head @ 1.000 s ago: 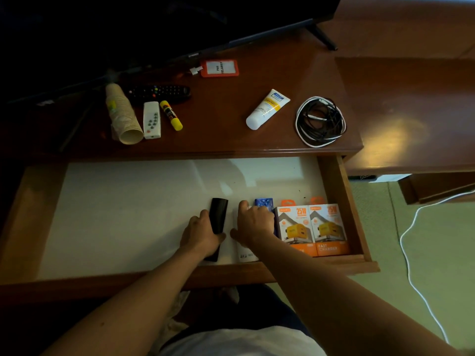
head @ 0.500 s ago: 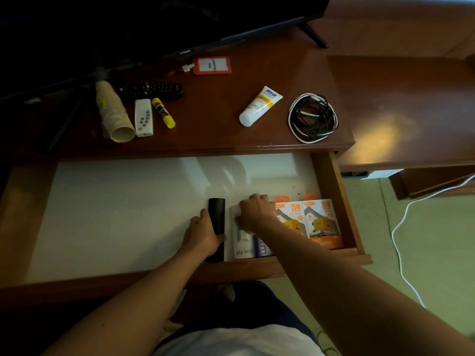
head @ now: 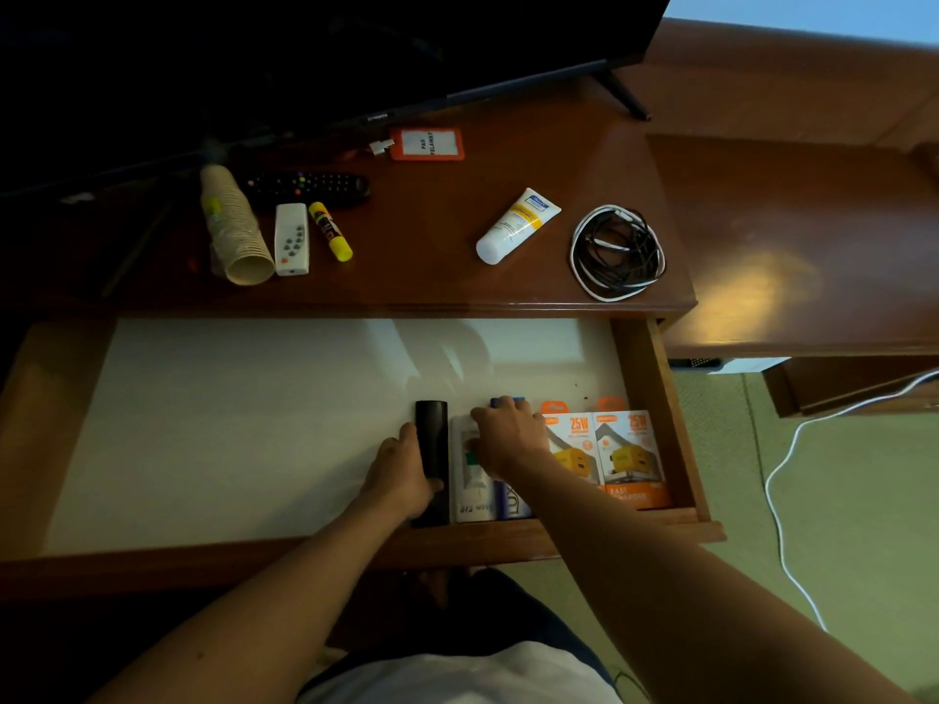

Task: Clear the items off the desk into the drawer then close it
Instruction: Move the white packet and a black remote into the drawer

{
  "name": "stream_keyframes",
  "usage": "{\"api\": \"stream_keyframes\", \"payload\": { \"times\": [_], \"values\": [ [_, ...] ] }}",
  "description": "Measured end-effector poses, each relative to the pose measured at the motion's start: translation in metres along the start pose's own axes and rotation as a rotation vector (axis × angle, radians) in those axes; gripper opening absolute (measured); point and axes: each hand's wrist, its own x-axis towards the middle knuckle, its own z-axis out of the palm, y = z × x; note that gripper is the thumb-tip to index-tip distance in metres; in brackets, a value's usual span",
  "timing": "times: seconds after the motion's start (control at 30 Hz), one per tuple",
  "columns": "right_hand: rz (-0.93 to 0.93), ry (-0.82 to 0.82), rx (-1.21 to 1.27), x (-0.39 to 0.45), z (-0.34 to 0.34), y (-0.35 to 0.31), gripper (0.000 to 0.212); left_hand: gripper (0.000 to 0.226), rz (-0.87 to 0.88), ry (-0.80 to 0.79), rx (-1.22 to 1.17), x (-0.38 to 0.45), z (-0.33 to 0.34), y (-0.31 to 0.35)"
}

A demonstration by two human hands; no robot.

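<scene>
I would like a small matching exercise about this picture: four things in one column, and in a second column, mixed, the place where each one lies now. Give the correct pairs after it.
Things
1. coiled cables
2. white tube
3. black remote
4. orange charger boxes

Places
A. inside the open drawer, at its right end
B. on the desk, at its right end
C. on the desk, just left of the coiled cables
D. at the back of the desk, behind the white remote and the glue stick

Pairs: 1-B, 2-C, 3-D, 4-A
</scene>
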Motion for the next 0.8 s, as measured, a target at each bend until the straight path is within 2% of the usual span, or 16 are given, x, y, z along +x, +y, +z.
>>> {"api": "stream_keyframes", "payload": {
  "times": [0.3, 0.57, 0.8],
  "values": [
    [-0.019, -0.005, 0.01, -0.002, 0.003, 0.004, 0.051, 0.077, 0.013, -0.012, 0.008, 0.0, 0.002, 0.001],
    [-0.066, -0.009, -0.057, 0.0, 0.001, 0.005, 0.05, 0.083, 0.016, -0.01, 0.139, -0.005, 0.002, 0.005],
    [-0.148, 0.023, -0.07, 0.0, -0.008, 0.0, 0.047, 0.061, -0.002, 0.012, 0.151, -0.014, -0.015, 0.003]
  ]
}}
